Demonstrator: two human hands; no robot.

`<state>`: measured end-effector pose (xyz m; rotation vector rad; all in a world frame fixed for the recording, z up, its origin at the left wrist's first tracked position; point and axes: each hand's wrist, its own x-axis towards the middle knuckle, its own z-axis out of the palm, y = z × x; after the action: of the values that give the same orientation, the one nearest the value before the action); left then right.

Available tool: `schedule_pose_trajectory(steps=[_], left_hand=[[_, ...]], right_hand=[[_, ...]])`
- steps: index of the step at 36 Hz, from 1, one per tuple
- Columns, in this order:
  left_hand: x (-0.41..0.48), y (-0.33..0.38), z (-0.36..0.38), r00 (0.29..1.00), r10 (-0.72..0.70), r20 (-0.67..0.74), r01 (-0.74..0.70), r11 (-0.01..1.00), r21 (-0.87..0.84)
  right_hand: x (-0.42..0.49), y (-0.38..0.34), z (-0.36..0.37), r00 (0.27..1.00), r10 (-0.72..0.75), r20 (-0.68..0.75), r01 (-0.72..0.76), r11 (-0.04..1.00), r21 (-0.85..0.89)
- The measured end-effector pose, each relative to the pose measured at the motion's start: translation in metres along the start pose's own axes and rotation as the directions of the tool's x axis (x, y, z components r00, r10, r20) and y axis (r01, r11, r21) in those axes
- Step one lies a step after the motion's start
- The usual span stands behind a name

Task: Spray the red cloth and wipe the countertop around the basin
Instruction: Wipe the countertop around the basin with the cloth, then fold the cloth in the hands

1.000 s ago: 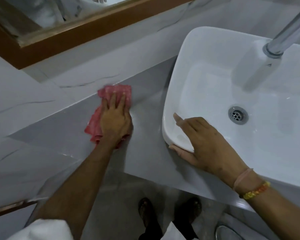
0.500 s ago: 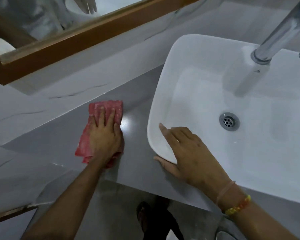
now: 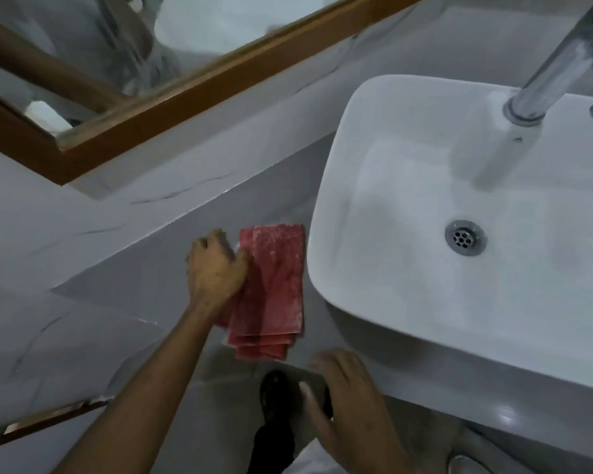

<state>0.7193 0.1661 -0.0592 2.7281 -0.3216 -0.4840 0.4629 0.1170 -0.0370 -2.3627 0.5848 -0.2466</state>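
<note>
The folded red cloth (image 3: 274, 289) lies flat on the grey countertop (image 3: 144, 285), just left of the white basin (image 3: 326, 206). My left hand (image 3: 216, 268) is curled over the cloth's left edge and grips it. My right hand (image 3: 350, 398) rests on the counter's front edge below the cloth, blurred, with the thumb hanging under the edge and nothing held in it. No spray bottle is in view.
A chrome faucet (image 3: 545, 77) reaches over the basin from the top right, above the drain (image 3: 465, 238). A wood-framed mirror (image 3: 185, 94) hangs on the marbled wall behind. A dark shoe (image 3: 274, 391) shows on the floor below the counter edge.
My left hand slid the cloth right toward the basin and now grips its left edge instead of pressing on top. My right hand left the basin rim and dropped to the counter's front edge.
</note>
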Motion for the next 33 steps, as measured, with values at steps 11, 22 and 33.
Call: schedule_pose_trajectory(steps=[11, 22, 33], left_hand=[[0.028, 0.038, 0.010, 0.953, -0.084, 0.292, 0.158, 0.958, -0.238], [0.025, 0.023, -0.027, 0.846, 0.095, 0.525, 0.192, 0.864, -0.465], [-0.010, 0.010, -0.078, 0.753, 0.350, 0.557, 0.045, 0.817, -0.574]], right_hand=[[0.071, -0.027, 0.067, 0.798, 0.601, -0.048, -0.585, 0.791, 0.179], [0.095, -0.052, 0.072, 0.628, 0.775, 0.070, -0.744, 0.573, 0.344], [0.053, -0.087, 0.040, 0.666, 0.735, 0.124, -0.667, 0.513, 0.541]])
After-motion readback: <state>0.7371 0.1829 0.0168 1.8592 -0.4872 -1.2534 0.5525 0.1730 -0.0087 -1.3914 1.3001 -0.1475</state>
